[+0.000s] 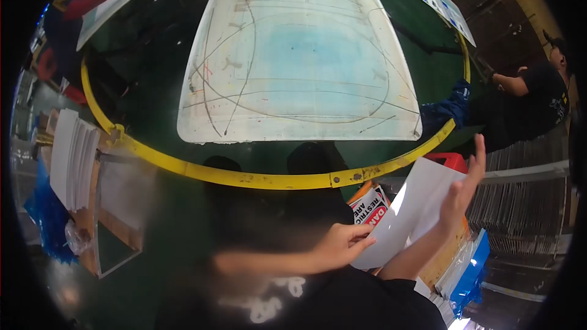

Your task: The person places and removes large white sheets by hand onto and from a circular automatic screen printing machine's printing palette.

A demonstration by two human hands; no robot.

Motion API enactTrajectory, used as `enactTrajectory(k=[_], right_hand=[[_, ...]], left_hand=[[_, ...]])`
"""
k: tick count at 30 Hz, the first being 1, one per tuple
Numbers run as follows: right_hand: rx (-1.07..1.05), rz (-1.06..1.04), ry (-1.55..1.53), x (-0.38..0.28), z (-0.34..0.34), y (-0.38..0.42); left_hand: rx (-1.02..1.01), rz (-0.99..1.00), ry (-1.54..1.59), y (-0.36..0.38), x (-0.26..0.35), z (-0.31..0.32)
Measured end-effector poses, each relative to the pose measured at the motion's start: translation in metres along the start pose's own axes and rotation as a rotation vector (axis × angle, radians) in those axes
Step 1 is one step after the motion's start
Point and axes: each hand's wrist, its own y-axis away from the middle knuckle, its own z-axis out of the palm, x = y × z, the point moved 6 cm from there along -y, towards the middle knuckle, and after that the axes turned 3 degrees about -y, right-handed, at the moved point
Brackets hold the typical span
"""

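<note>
The left hand (343, 245) pinches a white sheet (405, 215). The right hand (460, 195) is unclenched, fingers extended, at its edge.

I wear a black shirt (348, 299) with blurred white markings (263, 310); beyond its short right sleeve (403, 298), my right hand (460, 195) is bare.

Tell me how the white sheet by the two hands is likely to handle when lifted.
The white sheet is probably fairly stiff, since its long edges look nearly straight. It seems thin, so likely light for its size. The bright glare suggests a smooth face, perhaps a little slippery.
</note>
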Motion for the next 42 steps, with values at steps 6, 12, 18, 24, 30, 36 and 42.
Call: enactTrajectory(k=[6,12,18,24,30,36,42], right_hand=[[-0.148,0.657,0.179,0.137,-0.051,0.08],[-0.277,0.733,-0.191,0.166,-0.018,0.099],[-0.22,0.735,-0.434,0.181,0.049,0.065],[-0.144,0.514,-0.415,0.127,0.128,-0.023],[-0.143,0.407,-0.214,0.101,0.189,-0.084],[-0.153,0.373,0.008,0.097,0.232,-0.097],[-0.213,0.38,0.06,0.098,0.25,-0.097]], left_hand=[[0.067,-0.185,0.194,-0.015,0.015,-0.034],[0.217,-0.037,0.326,-0.031,0.026,-0.076],[0.414,0.148,0.436,-0.038,0.04,-0.148],[0.783,0.292,-0.012,-0.052,0.058,-0.264],[0.837,0.17,-1.232,-0.083,0.056,-0.358],[0.784,-0.028,-1.333,-0.109,0.038,-0.398],[0.809,-0.151,-1.473,-0.115,0.033,-0.403]])
